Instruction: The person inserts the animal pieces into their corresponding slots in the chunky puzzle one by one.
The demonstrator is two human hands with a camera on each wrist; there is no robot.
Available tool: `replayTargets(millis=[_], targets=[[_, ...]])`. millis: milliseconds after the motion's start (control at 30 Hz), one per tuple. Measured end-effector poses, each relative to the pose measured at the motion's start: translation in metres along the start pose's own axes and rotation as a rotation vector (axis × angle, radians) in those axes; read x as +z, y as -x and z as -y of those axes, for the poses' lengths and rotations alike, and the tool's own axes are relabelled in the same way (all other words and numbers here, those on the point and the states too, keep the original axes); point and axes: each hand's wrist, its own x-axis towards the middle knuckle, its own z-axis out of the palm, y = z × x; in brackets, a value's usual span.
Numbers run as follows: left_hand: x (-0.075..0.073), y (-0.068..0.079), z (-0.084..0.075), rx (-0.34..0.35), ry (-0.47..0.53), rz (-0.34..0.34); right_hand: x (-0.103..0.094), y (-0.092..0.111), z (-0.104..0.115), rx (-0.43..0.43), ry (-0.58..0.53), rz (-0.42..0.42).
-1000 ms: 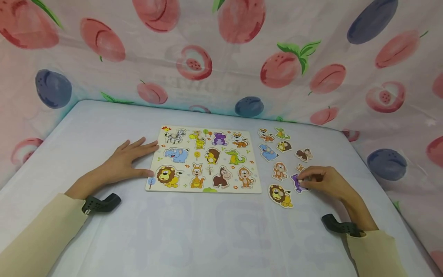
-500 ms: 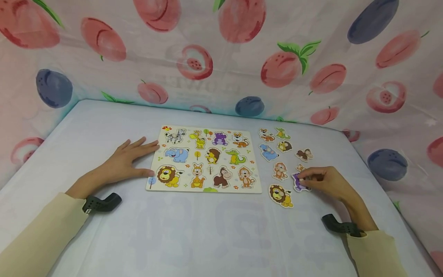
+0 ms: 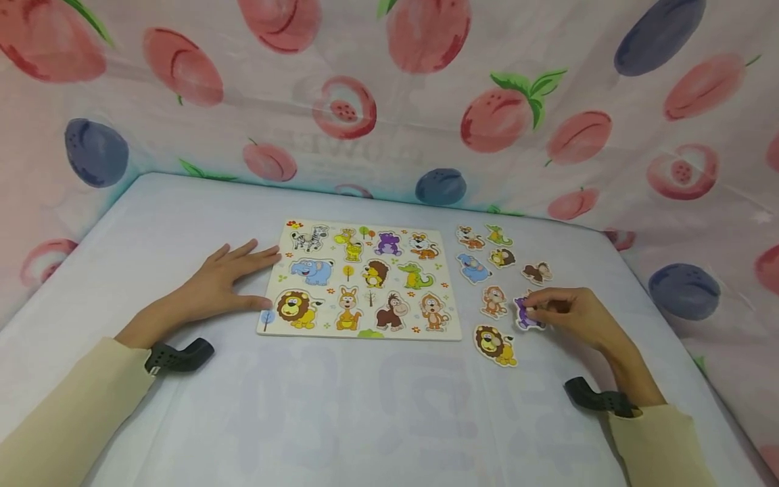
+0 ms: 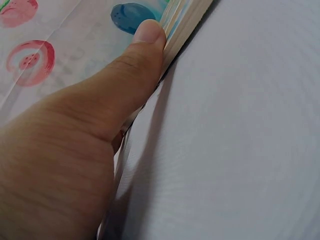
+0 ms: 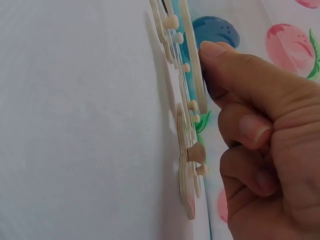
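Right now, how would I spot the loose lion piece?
On the white table, find the puzzle board and look just past its near right corner. There lies the lion piece, lower in the head view than the tan monkey and purple hippo; unlike them, it has a bushy brown mane.

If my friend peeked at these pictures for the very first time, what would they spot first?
Probably the fruit-print cloth, with its big pink and blue fruits, rising behind the white table. Next might come the colorful animal board in the middle of the head view. Then the right hand, pinching a purple hippo piece to the right of the board.
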Motion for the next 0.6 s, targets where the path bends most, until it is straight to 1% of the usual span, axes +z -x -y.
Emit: replayTargets(millis=[167,433,600], targets=[[-0.001,-0.001,0.0,0.01,-0.005,-0.002,-0.002,-0.004,0.004,-0.021,0.003,-0.008],[-0.001,0.001,0.0,0.012,0.003,0.009,-0.002,-0.02,0.023,-0.046,-0.06,0.015],[0.0,0.0,0.0,0.008,0.0,-0.001,0.0,-0.029,0.032,-0.07,-0.05,0.007]])
